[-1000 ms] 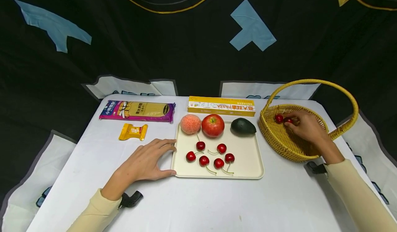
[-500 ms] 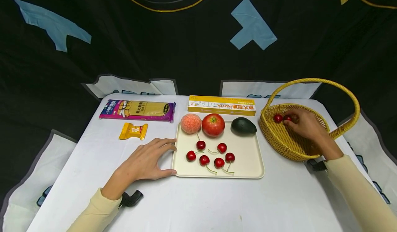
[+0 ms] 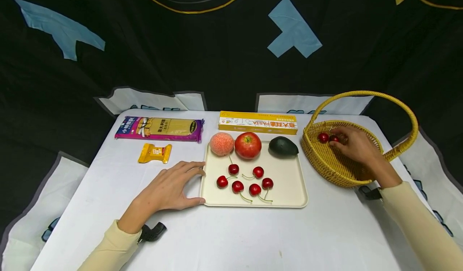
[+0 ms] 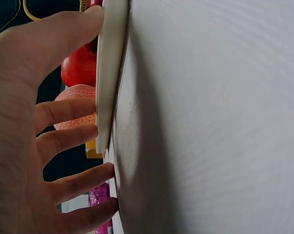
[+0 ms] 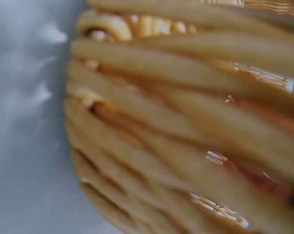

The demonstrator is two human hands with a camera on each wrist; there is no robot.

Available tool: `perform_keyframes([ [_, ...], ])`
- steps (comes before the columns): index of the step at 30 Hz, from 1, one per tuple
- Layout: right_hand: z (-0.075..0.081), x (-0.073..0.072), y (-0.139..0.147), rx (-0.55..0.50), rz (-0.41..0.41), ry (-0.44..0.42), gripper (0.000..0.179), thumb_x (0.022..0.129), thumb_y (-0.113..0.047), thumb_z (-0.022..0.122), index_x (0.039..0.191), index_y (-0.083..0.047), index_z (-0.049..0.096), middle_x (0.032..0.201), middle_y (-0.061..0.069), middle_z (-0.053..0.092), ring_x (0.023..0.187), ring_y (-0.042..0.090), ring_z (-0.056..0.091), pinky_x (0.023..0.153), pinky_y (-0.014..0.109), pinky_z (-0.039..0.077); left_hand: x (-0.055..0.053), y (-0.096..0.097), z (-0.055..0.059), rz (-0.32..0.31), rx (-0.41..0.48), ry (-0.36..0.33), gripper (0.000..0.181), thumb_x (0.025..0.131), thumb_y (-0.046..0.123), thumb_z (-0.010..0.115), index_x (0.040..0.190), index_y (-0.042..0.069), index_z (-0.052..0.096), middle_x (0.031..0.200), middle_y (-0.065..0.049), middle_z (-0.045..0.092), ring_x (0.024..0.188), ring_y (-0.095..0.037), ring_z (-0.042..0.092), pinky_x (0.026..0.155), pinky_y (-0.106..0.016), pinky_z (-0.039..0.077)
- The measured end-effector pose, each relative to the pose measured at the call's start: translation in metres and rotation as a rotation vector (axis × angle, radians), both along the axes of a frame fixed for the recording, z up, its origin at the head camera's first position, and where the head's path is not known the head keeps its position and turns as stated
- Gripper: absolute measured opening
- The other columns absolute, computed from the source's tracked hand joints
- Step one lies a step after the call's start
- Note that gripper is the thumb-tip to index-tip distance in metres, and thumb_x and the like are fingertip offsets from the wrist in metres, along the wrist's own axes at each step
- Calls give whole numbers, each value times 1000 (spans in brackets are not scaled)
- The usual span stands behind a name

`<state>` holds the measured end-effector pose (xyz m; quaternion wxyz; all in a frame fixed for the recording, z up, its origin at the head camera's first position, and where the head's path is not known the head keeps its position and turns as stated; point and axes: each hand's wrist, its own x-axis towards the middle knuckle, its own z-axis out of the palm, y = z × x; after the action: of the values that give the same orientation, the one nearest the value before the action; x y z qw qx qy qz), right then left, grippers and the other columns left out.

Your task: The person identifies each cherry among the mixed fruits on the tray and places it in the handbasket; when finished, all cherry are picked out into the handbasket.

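My left hand (image 3: 170, 188) rests at the left edge of a cream tray (image 3: 289, 198), thumb and fingertips touching its rim, fingers spread. In the left wrist view the thumb (image 4: 64, 41) lies along that rim. On the tray lie several red cherries (image 3: 237, 187) with stems, a peach (image 3: 222, 144), a red apple (image 3: 247, 145) and an avocado (image 3: 283, 147). My right hand (image 3: 356, 144) reaches into a yellow wicker basket (image 3: 322, 166) and pinches a cherry (image 3: 334, 138); another cherry (image 3: 323, 137) lies beside it. Blurred basket weave (image 5: 161, 107) fills most of the right wrist view, hiding the fingers.
Behind the tray stands a yellow pasta box (image 3: 258, 123). At the back left lie a purple pasta packet (image 3: 159, 129) and a small yellow wrapped snack (image 3: 154, 153). The basket's tall handle (image 3: 398, 102) arches above and behind my right hand.
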<state>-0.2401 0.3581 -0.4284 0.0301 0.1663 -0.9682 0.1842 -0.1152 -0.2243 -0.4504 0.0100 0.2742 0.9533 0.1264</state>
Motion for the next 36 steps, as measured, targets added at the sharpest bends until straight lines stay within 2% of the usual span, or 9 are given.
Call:
perform_keyframes([
  [7, 7, 5, -6, -8, -8, 20, 42, 100, -17, 79, 135, 2, 67, 126, 28, 69, 111, 44, 67, 96, 66, 53, 1, 0, 0, 0, 0, 3, 75, 81, 77, 78, 138, 29, 69, 162, 8, 52, 135, -24, 59, 82, -51, 60],
  [15, 25, 19, -28, -17, 6, 80, 39, 99, -20, 80, 133, -4, 71, 126, 25, 71, 110, 42, 68, 94, 66, 54, 1, 1, 0, -2, 0, 11, 75, 80, 77, 78, 137, 30, 69, 162, 9, 53, 134, -23, 59, 80, -49, 59],
  [20, 31, 28, -43, -17, 37, 149, 36, 96, -16, 83, 129, -5, 74, 116, 20, 75, 98, 36, 71, 82, 58, 58, 0, 1, 0, 0, 0, 3, 75, 81, 77, 78, 137, 30, 69, 162, 8, 53, 135, -24, 59, 81, -52, 60],
  [25, 33, 36, -54, -36, 66, 186, 37, 94, -13, 85, 128, -6, 74, 109, 15, 75, 90, 30, 70, 74, 47, 57, 1, 1, 0, 4, -1, -3, 75, 80, 77, 78, 137, 30, 69, 162, 8, 53, 135, -24, 59, 81, -52, 60],
  [31, 37, 42, -66, -58, 91, 213, 37, 93, -17, 86, 127, -8, 74, 105, 10, 74, 86, 25, 66, 72, 43, 56, 1, 1, 0, 4, -2, 3, 75, 80, 77, 78, 138, 30, 69, 162, 8, 53, 135, -24, 59, 80, -52, 59],
  [36, 39, 47, -75, -74, 122, 206, 36, 94, -17, 85, 128, -10, 75, 110, 10, 74, 93, 26, 68, 77, 46, 57, 1, 1, 0, 1, 0, 3, 75, 81, 77, 78, 138, 30, 69, 162, 8, 53, 136, -24, 58, 81, -52, 60],
])
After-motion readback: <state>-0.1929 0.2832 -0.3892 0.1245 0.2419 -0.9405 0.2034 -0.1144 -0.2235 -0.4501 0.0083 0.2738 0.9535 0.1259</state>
